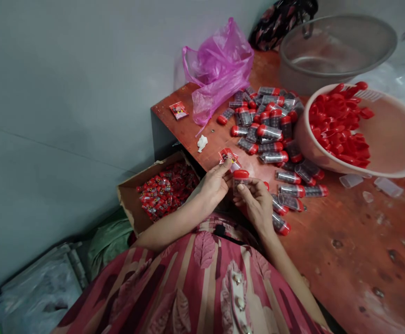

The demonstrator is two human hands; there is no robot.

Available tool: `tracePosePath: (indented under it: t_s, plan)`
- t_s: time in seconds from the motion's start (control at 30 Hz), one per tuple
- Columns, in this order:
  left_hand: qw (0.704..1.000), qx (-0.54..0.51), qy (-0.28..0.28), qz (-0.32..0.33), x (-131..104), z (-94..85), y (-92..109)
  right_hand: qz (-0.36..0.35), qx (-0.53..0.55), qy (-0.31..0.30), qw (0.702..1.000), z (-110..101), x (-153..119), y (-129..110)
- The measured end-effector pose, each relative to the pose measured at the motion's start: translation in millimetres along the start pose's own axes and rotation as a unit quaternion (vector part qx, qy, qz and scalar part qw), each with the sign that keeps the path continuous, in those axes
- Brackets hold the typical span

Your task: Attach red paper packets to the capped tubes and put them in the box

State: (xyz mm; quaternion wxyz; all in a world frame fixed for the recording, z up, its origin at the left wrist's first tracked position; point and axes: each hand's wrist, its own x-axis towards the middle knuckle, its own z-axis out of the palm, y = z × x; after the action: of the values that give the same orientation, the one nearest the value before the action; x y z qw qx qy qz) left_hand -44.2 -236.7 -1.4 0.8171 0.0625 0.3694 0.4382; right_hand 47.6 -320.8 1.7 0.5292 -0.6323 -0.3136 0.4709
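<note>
Near the table's front edge, my right hand (257, 204) pinches a small clear tube (240, 181) with a red cap, held upright. Just left of it, my left hand (217, 184) has thumb and fingers closed on a red printed packet (228, 157); its fingertips come close to the tube. Several similar red-capped tubes (270, 133) with dark contents lie heaped on the table beyond and to the right of my hands. Another printed packet (179, 111) lies flat near the table's left corner.
An open carton (127, 202) of red packets stands below the left table edge. A pink bowl (393, 134) with red plastic parts and a large grey basin (337, 44) are at right. A purple bag (219, 65) and white scrap (202, 143) lie on the red table (358, 250).
</note>
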Motion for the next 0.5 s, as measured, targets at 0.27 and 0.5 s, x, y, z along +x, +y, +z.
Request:
tracePosePath:
  t_s: [0.27, 0.5]
  plan:
    - [0.999, -0.023, -0.044, 0.014, -4.2, 2.0, -5.3, -0.01, 0.024, 0.01, 1.0, -1.6, 2.5, 2.5]
    - [0.994, 0.058, -0.071, 0.062, -5.7, 1.8, -4.4, -0.019, 0.035, -0.003, 0.999, -1.3, 3.3, 5.1]
